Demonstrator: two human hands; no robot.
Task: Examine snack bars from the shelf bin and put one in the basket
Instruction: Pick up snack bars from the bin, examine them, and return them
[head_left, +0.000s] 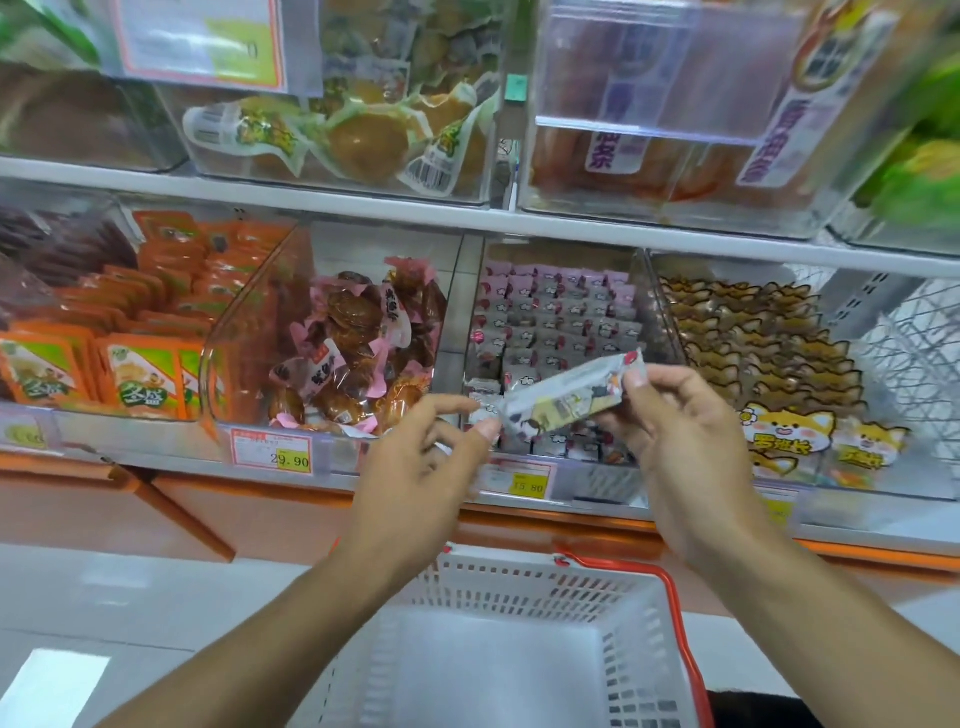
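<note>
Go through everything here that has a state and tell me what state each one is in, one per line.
snack bar: wrapped, held out of the bin between both hands
left hand: pinching the bar's left end
right hand: pinching the bar's right end
shelf bin: open, full of wrapped bars
basket: below the hands, nothing seen inside
basket handle: folded down along the rim

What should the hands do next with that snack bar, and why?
Probably lower the snack bar into the basket. Both the left hand and right hand pinch its ends, and the basket sits right below with nothing visible inside.
</note>
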